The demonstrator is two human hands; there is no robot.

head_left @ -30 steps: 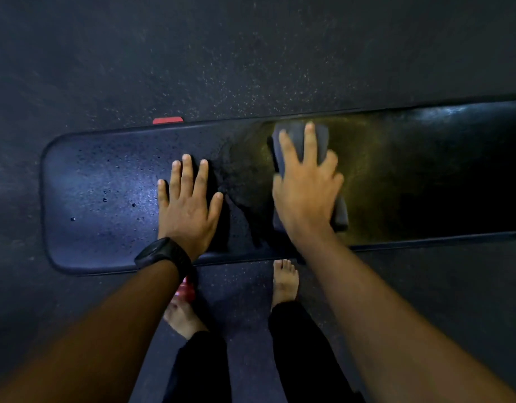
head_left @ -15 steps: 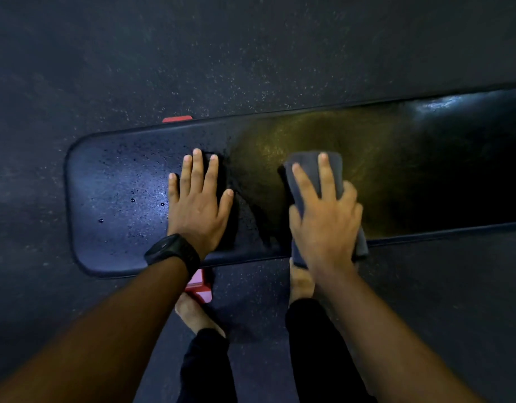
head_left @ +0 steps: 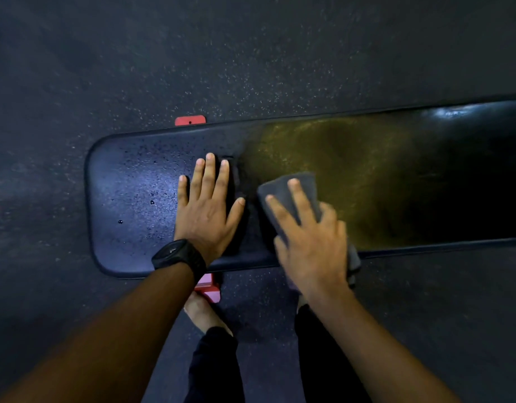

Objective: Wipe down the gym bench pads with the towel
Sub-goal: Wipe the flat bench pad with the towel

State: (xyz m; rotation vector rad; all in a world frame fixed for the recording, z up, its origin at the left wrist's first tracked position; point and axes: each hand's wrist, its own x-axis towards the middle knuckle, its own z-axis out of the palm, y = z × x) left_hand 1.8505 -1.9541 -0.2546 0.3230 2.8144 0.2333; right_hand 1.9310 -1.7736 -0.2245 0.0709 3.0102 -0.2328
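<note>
A long dark bench pad [head_left: 411, 175] runs left to right across the view, with water droplets on its left end. My left hand [head_left: 207, 207], with a black watch at the wrist, lies flat on the pad with fingers spread. Just to its right, my right hand [head_left: 309, 239] presses a folded grey towel [head_left: 291, 187] onto the pad near the front edge. The fingers are straight over the cloth. Part of the towel hangs past the pad's near edge under my palm.
Dark speckled rubber floor [head_left: 251, 53] surrounds the bench. Red frame feet show behind the pad [head_left: 190, 120] and under its front edge [head_left: 208, 286]. My bare feet and dark trouser legs [head_left: 216, 359] stand close against the near side.
My right hand has slid the towel from the pad's far edge toward the near edge and slightly left. The left hand stays planted. The camera has shifted, so the bench sits further right.
</note>
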